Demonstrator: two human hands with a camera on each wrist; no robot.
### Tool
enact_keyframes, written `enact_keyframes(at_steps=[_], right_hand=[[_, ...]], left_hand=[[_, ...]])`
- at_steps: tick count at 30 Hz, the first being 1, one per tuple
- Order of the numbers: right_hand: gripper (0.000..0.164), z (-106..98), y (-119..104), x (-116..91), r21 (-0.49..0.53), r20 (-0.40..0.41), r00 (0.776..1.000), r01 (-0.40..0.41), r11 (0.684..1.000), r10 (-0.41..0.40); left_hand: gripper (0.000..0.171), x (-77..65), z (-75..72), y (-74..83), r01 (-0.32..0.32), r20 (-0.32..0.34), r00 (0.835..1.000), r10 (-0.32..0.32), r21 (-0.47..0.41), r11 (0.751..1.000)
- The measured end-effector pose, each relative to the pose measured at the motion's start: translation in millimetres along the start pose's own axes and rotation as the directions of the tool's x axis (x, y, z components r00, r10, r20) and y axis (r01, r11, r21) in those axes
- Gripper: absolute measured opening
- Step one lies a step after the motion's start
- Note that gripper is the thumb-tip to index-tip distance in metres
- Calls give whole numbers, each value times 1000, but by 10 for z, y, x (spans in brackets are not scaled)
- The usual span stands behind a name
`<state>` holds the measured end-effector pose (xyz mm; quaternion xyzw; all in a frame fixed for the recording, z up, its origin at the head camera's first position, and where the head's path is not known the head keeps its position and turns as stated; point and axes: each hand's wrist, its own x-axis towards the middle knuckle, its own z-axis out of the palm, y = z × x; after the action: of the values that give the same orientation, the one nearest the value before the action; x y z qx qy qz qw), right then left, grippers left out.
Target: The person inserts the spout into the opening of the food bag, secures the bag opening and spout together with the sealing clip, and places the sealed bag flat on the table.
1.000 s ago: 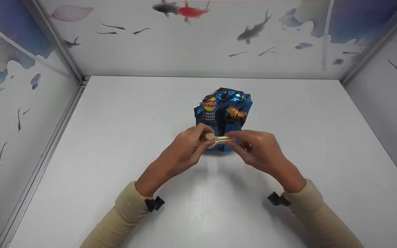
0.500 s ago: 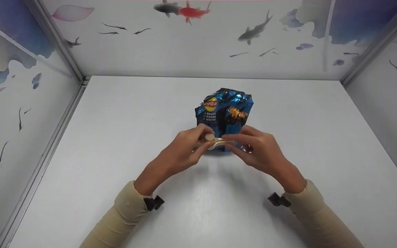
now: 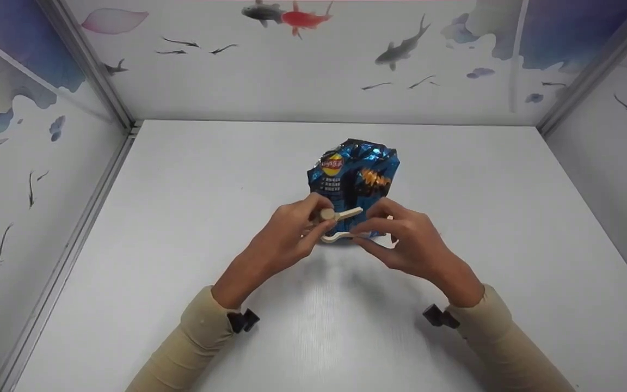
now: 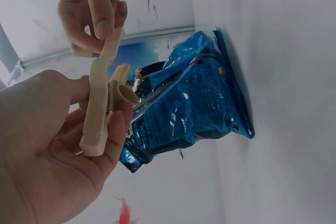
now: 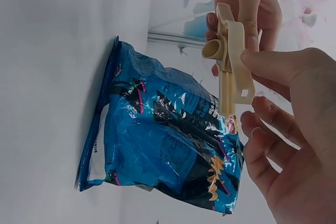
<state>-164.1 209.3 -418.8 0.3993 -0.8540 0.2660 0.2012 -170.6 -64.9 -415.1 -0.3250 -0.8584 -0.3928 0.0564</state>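
Note:
My left hand [image 3: 294, 228] holds a cream plastic bag clip [image 3: 349, 213] by the end with its short round spout, seen in the left wrist view as a spout [image 4: 126, 94]. The clip's two arms stand apart at the free end. With thumb and finger my right hand [image 3: 406, 234] pinches the lower, wavy arm [image 5: 239, 61], near a small square hole at its tip. Behind both hands a blue foil chip bag [image 3: 354, 177] stands on the table, apart from the clip in the wrist views. In the head view the fingers hide part of the clip.
The white table [image 3: 210, 179] is bounded by a back wall [image 3: 313, 81] and side walls painted with fish. Metal rails [image 3: 68, 245] run along the left edge. Each sleeve carries a small black camera mount [image 3: 244, 321].
The clip's arms have swung apart: the right hand has drawn the lower arm down and towards the body, while the upper arm now points up. The bag has not moved.

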Motion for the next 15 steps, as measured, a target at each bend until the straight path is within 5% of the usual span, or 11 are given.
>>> enact_keyframes(at_steps=[15], right_hand=[[16, 2, -39, -8, 18, 66, 997, 31, 999, -32]], left_hand=[[24, -5, 6, 9, 2, -21, 1000, -3, -8, 1000]])
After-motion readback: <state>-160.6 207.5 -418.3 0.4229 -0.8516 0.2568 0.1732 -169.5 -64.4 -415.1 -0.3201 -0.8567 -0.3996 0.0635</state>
